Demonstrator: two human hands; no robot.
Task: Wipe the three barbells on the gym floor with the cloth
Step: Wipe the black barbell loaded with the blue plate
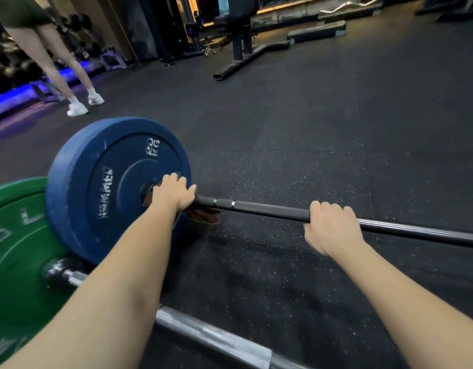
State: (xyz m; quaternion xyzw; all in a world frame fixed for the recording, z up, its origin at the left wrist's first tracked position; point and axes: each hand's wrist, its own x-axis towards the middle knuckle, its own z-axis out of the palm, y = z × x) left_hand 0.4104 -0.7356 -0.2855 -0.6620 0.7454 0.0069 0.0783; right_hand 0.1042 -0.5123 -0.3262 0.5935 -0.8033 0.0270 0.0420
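Both hands clamp one black barbell (270, 210), well apart: left hand (174, 195) wraps the cloth (206, 214) round it beside the blue plate (96, 182), right hand (331, 227) grips bare shaft, whose long axis runs on rightward.

Left hand (174, 194) curled; right hand (332, 227) curled

Black bar (270, 210) propped on the floor (323, 123) by its blue plate (96, 187), brown cloth (206, 214) bunched round it beside the plate; nearer, silver bar (211, 339) with green plate (14, 249)
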